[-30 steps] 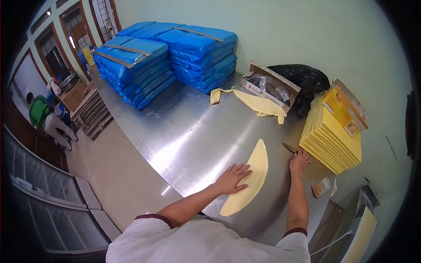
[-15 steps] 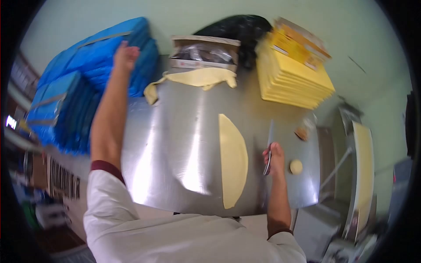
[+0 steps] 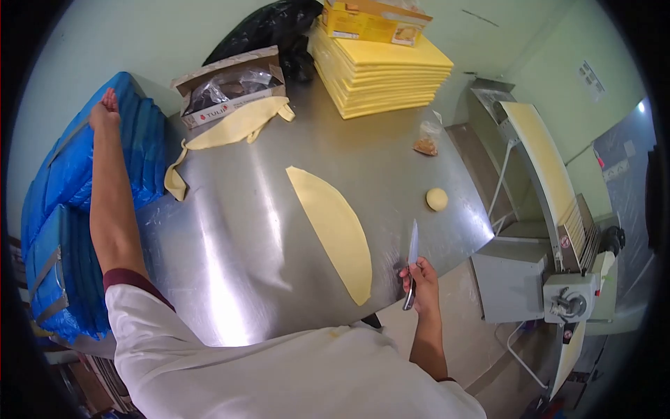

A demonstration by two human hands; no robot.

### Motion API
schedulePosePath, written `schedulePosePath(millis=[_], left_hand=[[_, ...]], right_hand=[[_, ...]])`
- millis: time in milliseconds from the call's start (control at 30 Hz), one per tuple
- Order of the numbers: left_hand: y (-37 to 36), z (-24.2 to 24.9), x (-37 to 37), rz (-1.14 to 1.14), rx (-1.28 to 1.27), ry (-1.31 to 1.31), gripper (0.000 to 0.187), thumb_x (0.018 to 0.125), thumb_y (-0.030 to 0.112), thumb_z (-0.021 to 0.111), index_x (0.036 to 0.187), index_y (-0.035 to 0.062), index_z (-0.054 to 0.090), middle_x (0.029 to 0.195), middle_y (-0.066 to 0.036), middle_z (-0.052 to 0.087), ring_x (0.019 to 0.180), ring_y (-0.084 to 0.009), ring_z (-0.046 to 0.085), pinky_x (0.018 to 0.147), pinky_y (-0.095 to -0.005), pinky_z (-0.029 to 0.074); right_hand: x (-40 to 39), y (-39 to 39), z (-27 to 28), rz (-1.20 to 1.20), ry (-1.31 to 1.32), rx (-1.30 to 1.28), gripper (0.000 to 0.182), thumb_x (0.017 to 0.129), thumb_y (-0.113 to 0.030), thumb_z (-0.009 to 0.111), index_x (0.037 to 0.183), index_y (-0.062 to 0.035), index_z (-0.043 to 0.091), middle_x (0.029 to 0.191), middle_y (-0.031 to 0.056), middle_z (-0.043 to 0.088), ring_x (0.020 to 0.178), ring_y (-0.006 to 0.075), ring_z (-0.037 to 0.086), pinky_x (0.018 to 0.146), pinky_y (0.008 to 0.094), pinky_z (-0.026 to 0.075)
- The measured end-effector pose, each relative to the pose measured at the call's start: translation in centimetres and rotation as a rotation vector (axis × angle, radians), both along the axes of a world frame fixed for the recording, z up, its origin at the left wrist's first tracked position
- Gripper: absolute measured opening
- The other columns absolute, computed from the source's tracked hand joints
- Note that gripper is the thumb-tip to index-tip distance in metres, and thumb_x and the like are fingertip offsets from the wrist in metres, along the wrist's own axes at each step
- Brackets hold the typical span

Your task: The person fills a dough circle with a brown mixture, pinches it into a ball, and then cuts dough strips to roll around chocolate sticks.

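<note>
My right hand [image 3: 423, 281] is closed on the handle of a knife [image 3: 413, 244], its blade pointing away from me at the table's front edge. Left of the knife lies a flat half-round sheet of dough [image 3: 335, 234] with one straight edge. Far out to the left, my left hand [image 3: 105, 112] is raised over a blue plastic-wrapped stack [image 3: 73, 157]. Its fingers are curled together, and anything inside them is hidden. A small round dough piece [image 3: 437, 200] sits on the right. Crumpled dough strips [image 3: 234, 128] lie at the back left.
A steel table [image 3: 244, 237] carries these things. At its back stand an open carton [image 3: 234, 105], a black plastic bag [image 3: 262, 35], and a stack of yellow slabs [image 3: 391, 73] with a yellow box [image 3: 373, 24] on top. A small bag [image 3: 427, 140] lies right. Beyond stands a belted machine [image 3: 537, 153].
The view has turned right, so the table's contents appear shifted left and more of the machine shows. The knife stays in my right hand; my left arm remains stretched out over the blue stack.
</note>
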State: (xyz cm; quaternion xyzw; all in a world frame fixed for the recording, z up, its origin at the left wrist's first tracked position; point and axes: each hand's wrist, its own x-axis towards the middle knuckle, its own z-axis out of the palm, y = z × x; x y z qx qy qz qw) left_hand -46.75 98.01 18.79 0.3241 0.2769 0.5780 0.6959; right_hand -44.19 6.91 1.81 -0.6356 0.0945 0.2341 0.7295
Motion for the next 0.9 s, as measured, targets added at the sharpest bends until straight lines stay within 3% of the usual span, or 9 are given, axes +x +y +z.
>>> schedulePosePath(millis=[167, 233, 300, 333, 400, 500, 533, 767, 900], left_hand=[[-25.0, -2.5, -2.3, -0.146, 0.148, -0.093, 0.030, 0.108, 0.018, 0.041, 0.113, -0.0045, 0.061, 0.110, -0.015, 0.070, 0.101, -0.0225, 0.070, 0.088, -0.0327, 0.060], [-37.3, -5.8, -4.4, -0.443, 0.324, -0.008, 0.026, 0.105, 0.024, 0.050, 0.109, 0.0014, 0.063, 0.101, -0.010, 0.070, 0.095, -0.0186, 0.068, 0.083, -0.0311, 0.056], [-50.2, -6.4, -5.4, -0.484, 0.292, 0.208, 0.037, 0.104, 0.027, 0.053, 0.129, 0.0007, 0.056, 0.106, -0.011, 0.068, 0.100, -0.0205, 0.067, 0.089, -0.0368, 0.055], [-54.6, -5.4, -5.8, -0.610, 0.066, -0.024, 0.045, 0.104, 0.027, 0.052, 0.141, 0.0020, 0.047, 0.112, -0.014, 0.068, 0.103, -0.0227, 0.067, 0.093, -0.0422, 0.055], [-55.8, -7.5, -5.5, -0.516, -0.139, -0.162, 0.042, 0.106, 0.027, 0.050, 0.139, 0.0022, 0.049, 0.113, -0.015, 0.068, 0.096, -0.0205, 0.068, 0.089, -0.0397, 0.056], [-55.6, -12.1, -4.5, -0.443, 0.022, 0.205, 0.033, 0.106, 0.026, 0.052, 0.121, -0.0010, 0.061, 0.098, -0.010, 0.071, 0.069, -0.0125, 0.063, 0.071, -0.0267, 0.055], [-58.3, -10.9, -4.9, -0.423, 0.074, 0.384, 0.031, 0.105, 0.024, 0.052, 0.122, -0.0005, 0.059, 0.095, -0.010, 0.071, 0.071, -0.0130, 0.065, 0.072, -0.0275, 0.055], [-71.7, -13.2, -3.3, -0.576, -0.098, 0.030, 0.024, 0.105, 0.019, 0.053, 0.123, 0.0031, 0.057, 0.102, -0.012, 0.068, 0.078, -0.0167, 0.068, 0.076, -0.0316, 0.057], [-70.7, -15.4, -2.4, -0.796, -0.173, 0.284, 0.019, 0.103, 0.014, 0.055, 0.118, 0.0031, 0.059, 0.105, -0.009, 0.068, 0.090, -0.0166, 0.067, 0.082, -0.0329, 0.056]], right_hand=[[-0.2, 1.0, 1.2, -0.066, -0.110, 0.020, 0.017, 0.090, -0.009, 0.073, 0.102, -0.0032, 0.063, 0.067, -0.0005, 0.057, 0.050, 0.0059, 0.048, 0.045, 0.0214, 0.037], [0.4, 2.2, 2.4, 0.004, -0.168, 0.024, 0.012, 0.090, -0.009, 0.073, 0.097, -0.0036, 0.064, 0.067, -0.0017, 0.056, 0.050, 0.0051, 0.047, 0.045, 0.0212, 0.036], [0.9, 3.3, 3.7, 0.096, -0.219, 0.036, 0.011, 0.088, -0.010, 0.074, 0.094, -0.0029, 0.069, 0.071, -0.0029, 0.058, 0.051, 0.0042, 0.046, 0.045, 0.0207, 0.035], [0.8, 3.9, 4.4, 0.173, -0.229, 0.010, 0.013, 0.088, -0.012, 0.075, 0.097, -0.0026, 0.070, 0.073, -0.0028, 0.060, 0.053, 0.0040, 0.047, 0.047, 0.0207, 0.036], [0.5, 4.9, 5.4, 0.327, -0.255, -0.036, 0.019, 0.087, -0.014, 0.076, 0.102, -0.0020, 0.072, 0.078, -0.0027, 0.062, 0.057, 0.0036, 0.049, 0.051, 0.0206, 0.038], [-1.0, 5.4, 4.2, 0.435, -0.288, -0.004, 0.026, 0.088, -0.017, 0.076, 0.108, -0.0012, 0.072, 0.083, -0.0033, 0.065, 0.066, 0.0030, 0.052, 0.059, 0.0212, 0.041], [-1.5, 5.2, 4.0, 0.458, -0.310, -0.022, 0.026, 0.088, -0.018, 0.076, 0.108, -0.0010, 0.072, 0.084, -0.0037, 0.065, 0.068, 0.0028, 0.051, 0.061, 0.0214, 0.041], [-6.2, 1.6, 0.5, 0.531, -0.299, -0.023, 0.020, 0.089, -0.021, 0.077, 0.092, -0.0026, 0.070, 0.073, -0.0064, 0.058, 0.066, 0.0028, 0.047, 0.059, 0.0237, 0.040], [-6.1, -2.8, -0.8, 0.571, -0.274, -0.166, 0.019, 0.088, -0.019, 0.077, 0.085, -0.0013, 0.069, 0.069, -0.0050, 0.059, 0.062, 0.0042, 0.049, 0.057, 0.0248, 0.040]])
